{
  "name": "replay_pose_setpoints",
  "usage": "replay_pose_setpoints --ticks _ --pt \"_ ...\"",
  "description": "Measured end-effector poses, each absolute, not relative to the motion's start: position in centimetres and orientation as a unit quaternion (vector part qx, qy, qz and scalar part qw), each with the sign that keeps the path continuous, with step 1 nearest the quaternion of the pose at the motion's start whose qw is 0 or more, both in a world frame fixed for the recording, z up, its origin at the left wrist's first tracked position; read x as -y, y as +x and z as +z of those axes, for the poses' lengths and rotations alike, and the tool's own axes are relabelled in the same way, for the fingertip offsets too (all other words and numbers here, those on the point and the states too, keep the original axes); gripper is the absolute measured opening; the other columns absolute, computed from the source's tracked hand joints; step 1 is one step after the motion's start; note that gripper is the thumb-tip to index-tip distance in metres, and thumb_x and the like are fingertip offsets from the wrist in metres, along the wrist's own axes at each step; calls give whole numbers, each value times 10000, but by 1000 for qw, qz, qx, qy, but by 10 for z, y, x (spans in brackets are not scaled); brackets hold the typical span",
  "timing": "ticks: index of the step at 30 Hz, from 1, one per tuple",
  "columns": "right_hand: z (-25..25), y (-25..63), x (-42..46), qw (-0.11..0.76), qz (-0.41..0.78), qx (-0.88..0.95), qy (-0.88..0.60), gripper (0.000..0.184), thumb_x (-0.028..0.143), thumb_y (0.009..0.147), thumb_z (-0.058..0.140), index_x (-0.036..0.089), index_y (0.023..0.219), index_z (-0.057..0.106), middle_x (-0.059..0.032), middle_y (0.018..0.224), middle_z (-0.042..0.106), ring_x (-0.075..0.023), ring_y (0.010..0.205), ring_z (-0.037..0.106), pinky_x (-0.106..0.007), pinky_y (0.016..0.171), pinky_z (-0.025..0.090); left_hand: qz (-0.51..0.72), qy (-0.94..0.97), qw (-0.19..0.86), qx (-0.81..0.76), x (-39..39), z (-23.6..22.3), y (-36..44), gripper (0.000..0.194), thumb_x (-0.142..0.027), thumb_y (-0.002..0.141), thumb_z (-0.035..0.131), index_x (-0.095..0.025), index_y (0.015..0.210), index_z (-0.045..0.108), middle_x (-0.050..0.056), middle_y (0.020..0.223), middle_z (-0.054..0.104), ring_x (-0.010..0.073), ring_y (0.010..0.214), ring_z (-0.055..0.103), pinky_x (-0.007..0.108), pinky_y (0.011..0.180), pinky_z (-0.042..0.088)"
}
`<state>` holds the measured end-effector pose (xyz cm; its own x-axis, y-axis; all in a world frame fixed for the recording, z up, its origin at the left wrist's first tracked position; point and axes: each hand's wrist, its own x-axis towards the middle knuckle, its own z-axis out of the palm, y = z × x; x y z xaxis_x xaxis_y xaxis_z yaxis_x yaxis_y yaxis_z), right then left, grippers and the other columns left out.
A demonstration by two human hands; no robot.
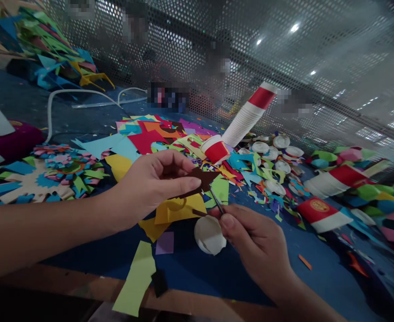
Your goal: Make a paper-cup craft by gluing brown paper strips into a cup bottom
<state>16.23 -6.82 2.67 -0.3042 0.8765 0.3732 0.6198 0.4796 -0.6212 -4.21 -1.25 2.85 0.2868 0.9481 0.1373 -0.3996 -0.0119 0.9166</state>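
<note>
1. One left hand pinches brown paper in its fingers, above yellow paper.
2. Cutting seems in hand; another snip would call for steady paper and aligned blades.
3. The metal tool, probably scissors, points at the paper's edge, gripped by the right hand's closed fingers.
4. Farther right, a red-and-white cup bears a round gold emblem, its lettering unreadable.

Hands hold brown paper above scattered colored scraps.
</note>
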Motion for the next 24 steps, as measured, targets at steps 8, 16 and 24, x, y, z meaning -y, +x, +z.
replay_pose_setpoints --ticks 8,16,24 --pt "23 164 69 350 197 780 -481 406 345 1000 478 183 635 549 38 573 495 -69 513 456 -208 496 352 530 477 642 -283 14 30 -41 209 -84 651 800 -156 733 622 -80 667 642 39 617 614 103 580 496" --pt "20 165 69 352 213 775 -480 433 378 1010 462 186 625 510 42 570 477 -68 507 438 -215 496 336 521 483 643 -286 14 30 -42 218 -103 645 790 -160 723 594 -78 641 625 42 582 581 113 533 461" --pt "19 165 68 347 228 770 -485 450 411 1011 450 186 627 514 34 576 475 -77 510 436 -228 499 339 487 495 651 -307 10 30 -45 230 -166 658 805 -169 753 596 -69 638 583 61 579 560 140 521 439"
